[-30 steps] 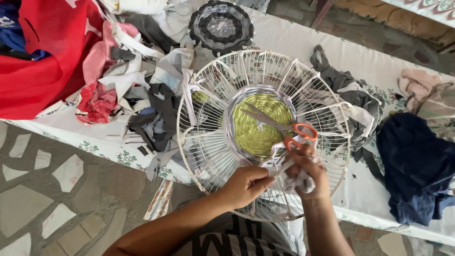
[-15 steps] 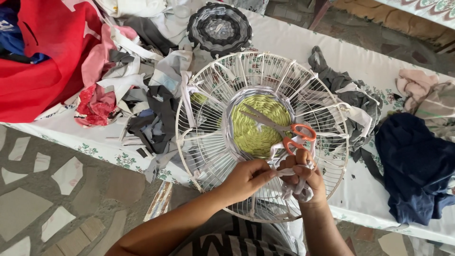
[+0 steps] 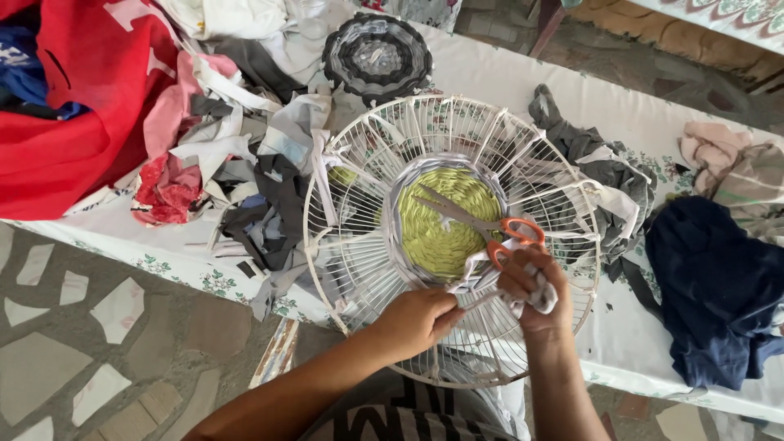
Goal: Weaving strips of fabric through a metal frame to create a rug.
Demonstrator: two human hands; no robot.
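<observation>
Both hands [image 3: 416,320] [image 3: 535,287] pinch pale cloth strip [image 3: 482,273] — grip tight — on wire guard [image 3: 359,245].

Even, diffuse daylight is filling the scene; no single source is showing. The white tablecloth [image 3: 523,77] is reading bright without burning out. Soft, short shadows are lying under the wire fan guard [image 3: 452,237] and the fabric scraps [image 3: 237,175]. The red cloth [image 3: 73,106] is appearing strongly saturated. Focus is holding sharp at centre, with the orange-handled scissors [image 3: 482,220] crisp. Wide-angle distortion is bending the table edge, and corners are softening slightly. No motion blur is showing.
</observation>
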